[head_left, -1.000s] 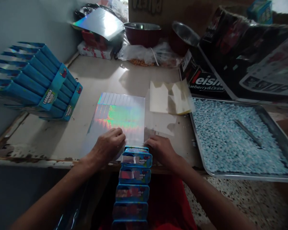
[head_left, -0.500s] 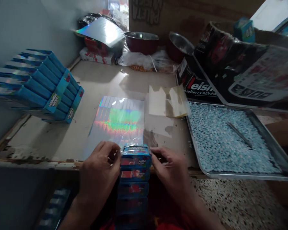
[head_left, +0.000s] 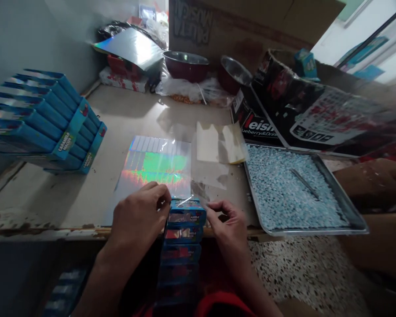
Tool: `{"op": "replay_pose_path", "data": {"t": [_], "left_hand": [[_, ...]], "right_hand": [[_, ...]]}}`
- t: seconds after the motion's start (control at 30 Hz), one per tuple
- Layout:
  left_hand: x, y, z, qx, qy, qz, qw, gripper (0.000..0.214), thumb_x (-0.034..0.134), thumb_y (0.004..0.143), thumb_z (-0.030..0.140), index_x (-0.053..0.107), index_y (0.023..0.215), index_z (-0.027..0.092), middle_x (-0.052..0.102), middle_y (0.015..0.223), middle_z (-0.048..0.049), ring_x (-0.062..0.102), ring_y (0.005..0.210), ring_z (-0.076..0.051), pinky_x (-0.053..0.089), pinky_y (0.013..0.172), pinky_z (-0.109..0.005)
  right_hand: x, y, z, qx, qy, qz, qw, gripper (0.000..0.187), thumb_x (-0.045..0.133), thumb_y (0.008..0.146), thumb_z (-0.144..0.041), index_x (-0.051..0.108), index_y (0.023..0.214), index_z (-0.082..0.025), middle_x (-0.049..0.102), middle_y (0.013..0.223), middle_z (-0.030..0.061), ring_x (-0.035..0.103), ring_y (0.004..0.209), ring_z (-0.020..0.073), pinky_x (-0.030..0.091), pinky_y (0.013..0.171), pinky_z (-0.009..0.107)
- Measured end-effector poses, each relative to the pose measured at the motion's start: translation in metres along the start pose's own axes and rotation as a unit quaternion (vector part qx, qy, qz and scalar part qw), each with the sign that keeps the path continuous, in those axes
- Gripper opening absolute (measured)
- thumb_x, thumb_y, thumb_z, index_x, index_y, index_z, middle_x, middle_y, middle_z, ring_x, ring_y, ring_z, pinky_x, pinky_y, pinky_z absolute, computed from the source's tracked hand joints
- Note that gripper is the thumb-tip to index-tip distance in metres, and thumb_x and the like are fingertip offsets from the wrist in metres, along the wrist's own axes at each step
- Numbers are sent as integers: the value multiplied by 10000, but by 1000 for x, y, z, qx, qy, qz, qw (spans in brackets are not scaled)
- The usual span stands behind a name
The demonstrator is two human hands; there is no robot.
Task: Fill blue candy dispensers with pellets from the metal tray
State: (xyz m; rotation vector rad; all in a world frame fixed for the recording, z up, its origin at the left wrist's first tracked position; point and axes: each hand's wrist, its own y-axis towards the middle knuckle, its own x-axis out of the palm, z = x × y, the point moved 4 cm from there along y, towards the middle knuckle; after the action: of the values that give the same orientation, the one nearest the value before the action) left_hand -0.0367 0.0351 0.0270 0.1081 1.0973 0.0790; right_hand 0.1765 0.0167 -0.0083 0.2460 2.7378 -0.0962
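A column of small blue candy boxes (head_left: 185,235) runs from the table's front edge down toward my body, its lower end lost in shadow. Clear plastic film (head_left: 199,190) lies over the top box and stretches above it. At the upper left corner, my left hand (head_left: 139,216) is closed in a pinch on the film. My right hand (head_left: 229,226) pinches the film at the right side, thumb and forefinger together. Just beyond the boxes, a shiny holographic sheet (head_left: 161,165) lies flat on the table (head_left: 125,105).
Blue cartons (head_left: 49,119) stand bundled at left. On the right, a metal tray (head_left: 303,231) holds pale blue pieces and a thin metal tool (head_left: 305,184). Yellowish paper (head_left: 214,143), a black cardboard box (head_left: 330,119) and two bowls (head_left: 186,68) (head_left: 232,77) sit farther back.
The view has shifted slightly, so the table's things appear farther left. My left hand sits a little higher beside the top box; both hands keep their pinch.
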Motion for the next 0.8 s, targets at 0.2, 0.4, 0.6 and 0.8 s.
{"op": "replay_pose_path", "data": {"t": [0.2, 0.4, 0.6, 0.8], "left_hand": [[-4, -7, 17, -15, 127, 47, 991, 155, 637, 854, 160, 663, 714, 223, 655, 720, 4, 439, 481, -128, 174, 503, -302], [15, -38, 21, 53, 52, 285, 956, 66, 703, 893, 176, 703, 833, 204, 702, 781, 2, 606, 638, -122, 398, 598, -245], [29, -59, -2, 141, 18, 357, 923, 172, 806, 808, 128, 722, 946, 187, 773, 864, -23, 710, 750, -133, 515, 717, -218], [55, -64, -33, 42, 26, 300, 953, 117, 732, 885, 281, 673, 940, 196, 730, 791, -12, 676, 655, -144, 500, 631, -239]], "right_hand": [[-6, -8, -22, -271, -176, 76, 943, 107, 672, 861, -127, 743, 828, -200, 742, 735, 12, 683, 635, 156, 522, 629, 257], [-4, -12, -12, -347, -136, 95, 923, 139, 663, 911, -71, 711, 959, -192, 748, 863, 50, 720, 765, 152, 575, 724, 249], [-6, -22, 2, -422, -144, 95, 890, 211, 687, 916, -67, 682, 1084, -196, 783, 922, 60, 749, 810, 163, 583, 747, 260], [-1, -27, 22, -425, -166, 78, 887, 218, 676, 922, -93, 633, 1098, -215, 772, 930, 58, 717, 802, 176, 550, 716, 298]]}}
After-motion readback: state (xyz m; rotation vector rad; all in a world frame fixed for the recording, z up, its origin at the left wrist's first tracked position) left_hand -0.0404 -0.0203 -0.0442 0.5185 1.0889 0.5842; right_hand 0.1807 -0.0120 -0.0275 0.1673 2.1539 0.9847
